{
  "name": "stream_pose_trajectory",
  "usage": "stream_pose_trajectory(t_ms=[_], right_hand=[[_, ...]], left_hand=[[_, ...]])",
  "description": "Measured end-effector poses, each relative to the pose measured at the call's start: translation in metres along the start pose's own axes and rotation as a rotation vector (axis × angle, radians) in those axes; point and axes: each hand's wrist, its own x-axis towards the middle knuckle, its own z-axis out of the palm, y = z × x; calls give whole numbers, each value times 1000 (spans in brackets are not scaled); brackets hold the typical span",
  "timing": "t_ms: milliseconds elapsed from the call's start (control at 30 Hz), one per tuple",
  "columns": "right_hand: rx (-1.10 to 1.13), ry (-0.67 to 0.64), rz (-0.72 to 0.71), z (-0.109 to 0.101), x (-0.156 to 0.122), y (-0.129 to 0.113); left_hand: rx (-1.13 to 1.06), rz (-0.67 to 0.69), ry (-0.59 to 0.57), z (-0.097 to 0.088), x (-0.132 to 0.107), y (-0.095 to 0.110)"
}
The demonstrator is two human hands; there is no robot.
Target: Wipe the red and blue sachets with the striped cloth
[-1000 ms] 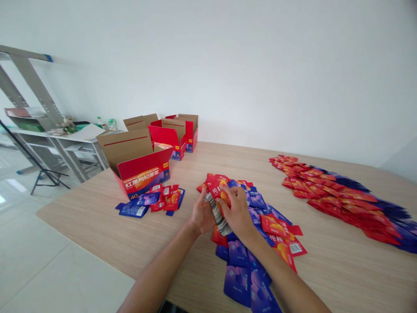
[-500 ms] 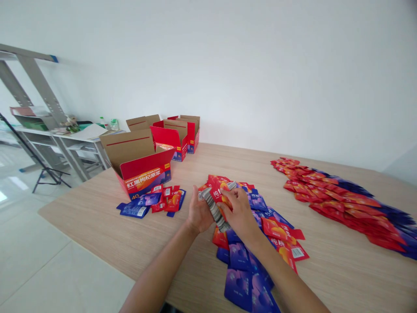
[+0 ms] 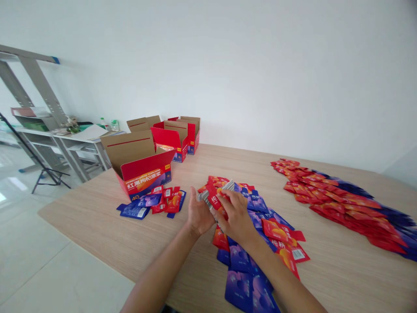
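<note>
A stack of sachets (image 3: 214, 200) is held between the two hands, just above the near end of a loose heap. By the left grip (image 3: 201, 216) it is cupped from the side, half closed, with the thumb raised clear; the fingers are hidden behind the stack, so how firmly they are pressed cannot be told. By the right grip (image 3: 237, 216) it is covered from above, the fingers loosely bent and the thumb set apart from them on the red front. The stack is probably cradled in this way so that its silvery edges can be kept together while the front is steadied. Under and to the right of the grips, red sachets (image 3: 276, 230) and purple-blue sachets (image 3: 239, 287) are spread in an overlapping heap, which seems to be kept there so that little reach is needed. Well to the right of the grips, long overlapping rows of pouches (image 3: 332, 195) are laid across the worktop (image 3: 130, 234), presumably shingled so that each can be lifted by its exposed edge. Left of the grips and beyond them, a printed carton (image 3: 146, 178) is stood with its brown flap raised, apparently so that its mouth is left accessible; against its front, a small cluster of packets (image 3: 159, 203) is gathered. Farther beyond the grips, more open cartons (image 3: 169, 137) are grouped, likely set back to free the near side.
</note>
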Motion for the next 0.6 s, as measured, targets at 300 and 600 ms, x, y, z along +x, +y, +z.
stream_pose_trajectory(t_ms=[300, 600], right_hand=[[107, -22, 69, 15, -4, -7], [198, -42, 127, 18, -4, -12]], left_hand=[[-54, -86, 129, -5, -1, -26], [-22, -35, 101, -6, -2, -19]])
